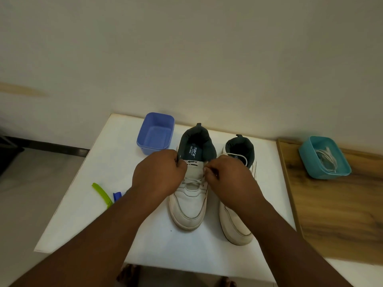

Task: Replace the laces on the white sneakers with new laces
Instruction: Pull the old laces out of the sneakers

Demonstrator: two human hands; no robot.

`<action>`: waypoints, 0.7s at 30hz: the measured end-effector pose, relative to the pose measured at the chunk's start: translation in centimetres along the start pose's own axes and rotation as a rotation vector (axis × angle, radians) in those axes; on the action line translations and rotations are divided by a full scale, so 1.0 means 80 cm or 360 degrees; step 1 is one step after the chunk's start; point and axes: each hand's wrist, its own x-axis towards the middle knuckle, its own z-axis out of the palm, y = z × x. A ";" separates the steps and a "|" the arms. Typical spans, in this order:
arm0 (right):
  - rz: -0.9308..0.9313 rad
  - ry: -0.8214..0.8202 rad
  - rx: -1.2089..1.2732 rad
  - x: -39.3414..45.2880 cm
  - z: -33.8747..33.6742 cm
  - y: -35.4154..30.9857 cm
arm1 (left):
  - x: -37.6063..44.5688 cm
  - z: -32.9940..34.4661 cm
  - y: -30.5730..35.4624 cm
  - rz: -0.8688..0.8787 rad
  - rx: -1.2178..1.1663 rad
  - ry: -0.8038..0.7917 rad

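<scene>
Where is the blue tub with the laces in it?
In the head view, the teal tub sits far right on the wooden board, beyond the right sneaker.

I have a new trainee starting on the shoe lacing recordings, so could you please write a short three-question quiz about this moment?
1. True or false: both hands work at the left sneaker.
2. Which tub holds white laces? A) the purple tub B) the teal tub
3. What lies on the white table, left of the left forearm?

Key
1. True: the left hand and right hand both pinch at its lacing.
2. B; the purple tub looks empty.
3. A green clip, with a blue item beside it.
</scene>
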 end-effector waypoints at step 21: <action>0.0222 0.0405 -0.0219 -0.006 0.006 -0.020 | 0.003 0.003 -0.008 0.0158 -0.0080 -0.0047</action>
